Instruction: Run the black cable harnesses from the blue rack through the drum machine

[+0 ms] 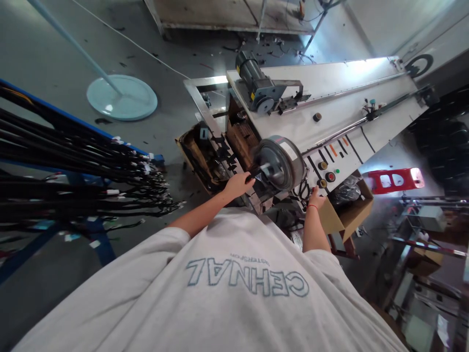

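My left hand (237,186) is closed at the near end of the machine table, its fingers round a small black piece (253,175) whose kind I cannot make out. Just beyond it stands a large round reel (284,159) with a pale label and a light shaft at its hub. My right hand (315,199) is at the table's right edge with its fingers curled; what they hold, if anything, is hidden. Close to it are a tape roll (322,184) and black-handled scissors (304,188). A red push button (330,176) sits just beyond.
The long white machine table (351,78) carries a motor (251,73) and a rail. Open cardboard boxes stand at right (353,217) and left (196,151). Bundles of black cables (91,176) hang on a blue rack at left. A round stand base (122,98) is on the floor.
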Tool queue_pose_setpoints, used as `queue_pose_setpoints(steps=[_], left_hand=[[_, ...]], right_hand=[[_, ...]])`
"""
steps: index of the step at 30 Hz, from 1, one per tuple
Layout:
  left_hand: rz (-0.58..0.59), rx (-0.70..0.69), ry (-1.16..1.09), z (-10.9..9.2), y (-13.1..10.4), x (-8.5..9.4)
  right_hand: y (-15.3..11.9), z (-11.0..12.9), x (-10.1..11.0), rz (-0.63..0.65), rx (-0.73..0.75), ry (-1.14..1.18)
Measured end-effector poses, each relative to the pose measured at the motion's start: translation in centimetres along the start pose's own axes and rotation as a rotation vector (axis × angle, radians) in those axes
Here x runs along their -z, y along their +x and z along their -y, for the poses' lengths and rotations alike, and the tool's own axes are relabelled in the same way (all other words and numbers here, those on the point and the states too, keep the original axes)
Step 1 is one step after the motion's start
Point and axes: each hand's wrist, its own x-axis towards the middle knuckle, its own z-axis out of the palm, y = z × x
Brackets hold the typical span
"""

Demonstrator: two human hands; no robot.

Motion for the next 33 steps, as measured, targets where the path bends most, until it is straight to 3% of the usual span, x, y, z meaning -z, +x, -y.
queue_pose_setpoints(steps=[7, 17, 23, 33], left_hand=[[0.021, 0.018, 0.032, 1.5, -0.1, -0.6], [0.006, 0.047, -0.009, 6.8, -4.3, -0.7], [-0.015, 0.013, -0.172, 6.2, -5.9, -0.3], [-0.01, -0.005, -0.218, 5.1, -6.0, 0.6]], right_hand=[[-0.3, 0.3, 0.2, 0.006, -0.009, -0.014], [-0.3, 0.3, 0.2, 0.007, -0.002, -0.042], [-0.3, 0.4, 0.2, -0.004, -0.038, -0.001], [-0.3, 0.4, 0.2, 0.011, -0.026, -0.021]])
